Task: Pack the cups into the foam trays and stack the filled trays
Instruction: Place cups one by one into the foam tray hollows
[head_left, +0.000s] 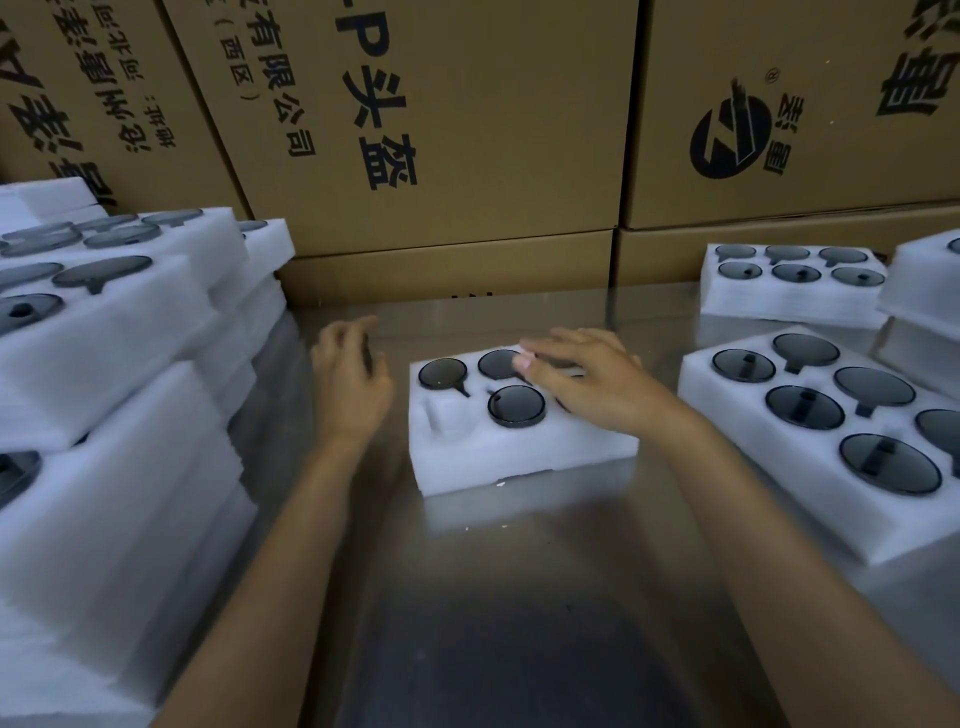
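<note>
1. The foam tray (519, 441) you are filling lies in the middle of the surface (519, 597), a little toward the far edge. Three dark cups (516, 406) show in its pockets, and the pocket at its near left corner is empty.

2. Your right hand (582, 382) lies over the far right part of this tray with the fingers stretched and relaxed. It grasps nothing that I can see. It hides the pockets below it, so I cannot tell if those are filled.

3. Your left hand (349, 376) hovers just beside the left side of the tray. The fingers are curled and something dark shows at the palm, but the picture is blurred there, so I cannot tell if it holds a cup.

4. Risk: if you press a cup in tilted, its handle can miss the narrow slot and the foam can tear.

5. Risk: if you stack this tray with the near left pocket empty, the pack goes out incomplete.

6. The stack of filled trays (104, 364) along the left edge looks uneven. One more tray placed carelessly may make it slide.

7. The filled tray (810, 436) at the right edge is near your right forearm, so a wide elbow move can push it.
</note>
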